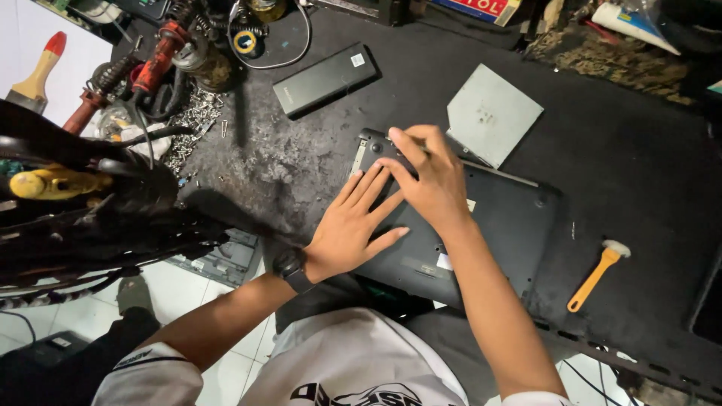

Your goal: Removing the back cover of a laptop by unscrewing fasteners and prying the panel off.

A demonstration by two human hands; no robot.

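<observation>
At the far left a wooden-handled brush [34, 74] with a red tip lies on a white surface, and below it a yellow-handled tool [53, 183] pokes out of a dark tangle of cables. Beside these, on the black mat [639, 165], sits a heap of small screws [192, 120] under a cluster of red-handled tools [154, 64]. Further right a slim black battery pack [326, 78] lies at a slant, well apart from the hands. The left hand [353, 229], a dark watch [292, 269] on its wrist, lies flat and open on the underside of the black laptop [496, 225], fingers spread and pointing towards the upper left corner; it grasps nothing, only presses on the shell. The right hand [429, 177] crosses over the left fingertips and rests on the same corner of the laptop, its fingers curled at the edge near the corner; whether they pinch anything there cannot be told. The laptop lies bottom up in the middle of the mat, just in front of the person, its long side slanting down to the right. Just beyond its far edge lies a square grey drive [492, 113], touching or nearly touching the shell. At the right, apart from the laptop, an orange-handled brush [598, 274] with a white head lies on the mat.
</observation>
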